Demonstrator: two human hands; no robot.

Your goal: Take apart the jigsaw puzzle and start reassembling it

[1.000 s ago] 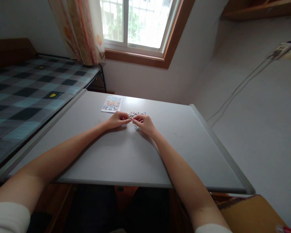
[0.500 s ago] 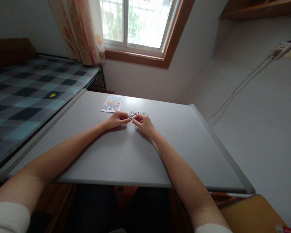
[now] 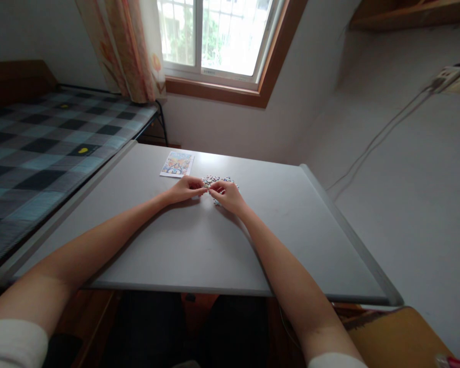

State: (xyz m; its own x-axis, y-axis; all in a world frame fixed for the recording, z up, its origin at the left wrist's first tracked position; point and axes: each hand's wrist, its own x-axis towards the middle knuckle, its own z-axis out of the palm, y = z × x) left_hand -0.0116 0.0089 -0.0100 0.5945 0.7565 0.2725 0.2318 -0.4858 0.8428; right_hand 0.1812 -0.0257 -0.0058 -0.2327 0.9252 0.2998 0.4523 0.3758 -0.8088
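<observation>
A pile of small, multicoloured jigsaw puzzle pieces (image 3: 210, 180) lies on the grey-white table (image 3: 199, 245), partly covered by my hands. At the near left edge of the pile is my left hand (image 3: 187, 188), its thumb and fingertips closed in a pinch. My right hand (image 3: 228, 196) reaches over the pile's near right part, pinching too. The fingertips of both hands almost meet; whatever is between them is too small to make out. Behind my left hand, a colourful picture sheet (image 3: 177, 164) with a white border lies flat.
A bed with a checked mattress (image 3: 69, 122) runs along the table's left side. Beyond the table are a curtain (image 3: 134, 51) and a window (image 3: 230, 41). On the right wall, a cable (image 3: 379, 135) hangs from a socket (image 3: 450, 81). A wooden seat (image 3: 402, 337) stands at lower right.
Both hands stay at the pile in a pinch; only the fingertips shift very slightly. The sheet and the table look the same.
</observation>
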